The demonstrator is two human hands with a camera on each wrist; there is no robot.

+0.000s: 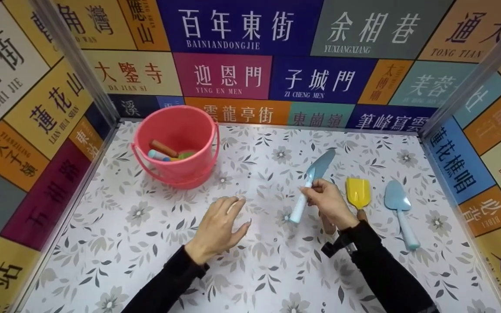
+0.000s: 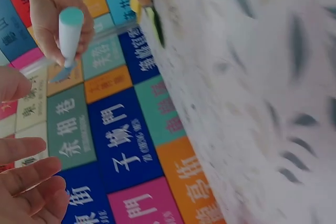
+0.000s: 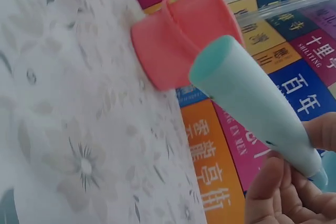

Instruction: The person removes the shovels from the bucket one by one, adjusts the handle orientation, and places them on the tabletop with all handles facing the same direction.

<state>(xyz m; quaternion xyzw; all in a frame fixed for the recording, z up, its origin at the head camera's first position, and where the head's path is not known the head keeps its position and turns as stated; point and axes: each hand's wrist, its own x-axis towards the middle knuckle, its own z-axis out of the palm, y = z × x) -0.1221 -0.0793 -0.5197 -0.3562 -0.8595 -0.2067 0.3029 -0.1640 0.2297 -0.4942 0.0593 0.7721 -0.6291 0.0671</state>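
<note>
My right hand (image 1: pixel 332 203) pinches a toy trowel (image 1: pixel 299 208) by its pale blue handle, close to the neck. Its pointed grey-blue blade (image 1: pixel 323 163) tilts up and away. In the right wrist view, the thumb and fingers hold the narrow end of the handle (image 3: pixel 257 103), whose wide end points toward the bucket. My left hand (image 1: pixel 218 224) is over the table with fingers spread and nothing in them; its fingers (image 2: pixel 34 174) also show in the left wrist view. Below the right hand lies a brown handle (image 1: pixel 326 224), mostly hidden; a green blade (image 2: pixel 157 27) shows in the left wrist view.
A pink bucket (image 1: pixel 176 171) stands at the back left with several small tools inside. Right of my right hand lie a yellow shovel (image 1: pixel 358 191) with a brown handle and a blue trowel (image 1: pixel 397 195). Sign-patterned walls (image 1: pixel 226 32) border the flowered tabletop (image 1: pixel 250 274).
</note>
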